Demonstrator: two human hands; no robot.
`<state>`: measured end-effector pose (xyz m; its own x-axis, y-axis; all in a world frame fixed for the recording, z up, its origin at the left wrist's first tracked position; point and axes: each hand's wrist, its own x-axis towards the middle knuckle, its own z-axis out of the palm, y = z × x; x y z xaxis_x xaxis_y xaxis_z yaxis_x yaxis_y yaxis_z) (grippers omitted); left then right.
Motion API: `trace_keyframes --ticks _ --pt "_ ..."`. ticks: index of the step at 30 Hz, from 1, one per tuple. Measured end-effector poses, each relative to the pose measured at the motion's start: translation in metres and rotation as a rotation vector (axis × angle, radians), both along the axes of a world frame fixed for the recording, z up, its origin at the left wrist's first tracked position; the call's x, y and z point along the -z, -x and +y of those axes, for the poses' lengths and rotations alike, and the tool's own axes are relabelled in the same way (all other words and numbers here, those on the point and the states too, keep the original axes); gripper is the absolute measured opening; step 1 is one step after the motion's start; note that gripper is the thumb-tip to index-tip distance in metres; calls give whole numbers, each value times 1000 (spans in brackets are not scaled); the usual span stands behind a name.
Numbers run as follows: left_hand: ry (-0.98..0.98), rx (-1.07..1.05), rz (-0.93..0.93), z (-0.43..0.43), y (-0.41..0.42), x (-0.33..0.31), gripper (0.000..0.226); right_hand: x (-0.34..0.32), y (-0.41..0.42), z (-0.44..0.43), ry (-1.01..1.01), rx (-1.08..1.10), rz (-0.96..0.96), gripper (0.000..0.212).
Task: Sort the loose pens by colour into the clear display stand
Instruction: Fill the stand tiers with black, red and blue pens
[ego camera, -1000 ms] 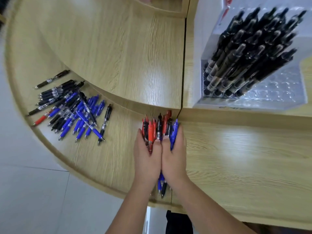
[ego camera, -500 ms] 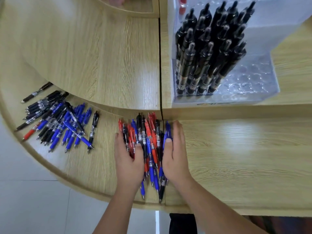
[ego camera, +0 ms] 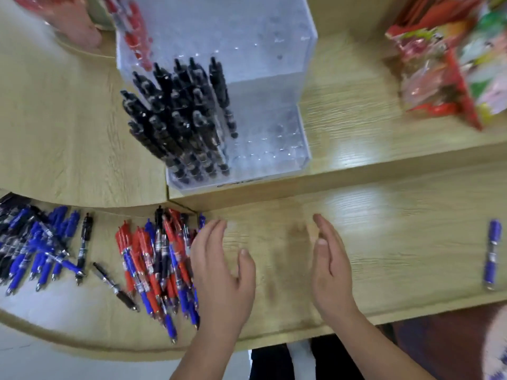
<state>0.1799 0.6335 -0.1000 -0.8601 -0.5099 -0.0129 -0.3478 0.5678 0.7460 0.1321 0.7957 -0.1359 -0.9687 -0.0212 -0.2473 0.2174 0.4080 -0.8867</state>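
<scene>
Pale wood counter (ego camera: 384,256) fills the view, with a raised upper shelf (ego camera: 351,105) behind the lower ledge. On the upper shelf stands the clear display stand (ego camera: 263,67), stepped in tiers. A dense cluster of black pens (ego camera: 181,119) sits upright in its front left part, leaning a little, and some red pens (ego camera: 134,37) show blurred in the back left corner. The right part of the stand shows only small holes.

On the lower ledge, below the stand, lies a mixed heap of red and blue pens (ego camera: 156,264), with a few dark ones among them. Further left is a second heap of blue and black pens (ego camera: 35,242). Between the two heaps lie two single black pens: one (ego camera: 84,242) nearly straight, one (ego camera: 115,286) slanted. A lone blue pen (ego camera: 492,253) lies far off at the right edge of the ledge.

Both hands hover over the ledge with fingers straight and spread loosely, holding nothing. The left hand (ego camera: 219,272) is at the right edge of the mixed heap; whether it touches the pens I cannot tell. The right hand (ego camera: 332,270) is well apart from it, palm turned inward, over bare wood.

Bright packets (ego camera: 444,58) lie on the upper shelf at the top right.
</scene>
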Motion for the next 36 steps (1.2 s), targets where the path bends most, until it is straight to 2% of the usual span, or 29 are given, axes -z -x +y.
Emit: trace_keyframes --ticks 7,17,21,28,32,36 --pt "-201 283 -138 139 65 10 49 -18 16 129 -52 268 19 39" --pt "-261 554 -304 311 118 23 43 -4 29 289 -139 617 -27 36" --pt "-250 608 -352 362 125 29 44 2 32 327 -206 623 -49 36" --pt "-172 540 -454 413 134 44 44 8 30 371 -213 675 -98 33" --pt "45 470 -497 432 143 50 40 12 15 397 -184 727 -121 28" --pt "205 513 -543 444 149 58 25 34 -30 429 -233 947 -261 18"
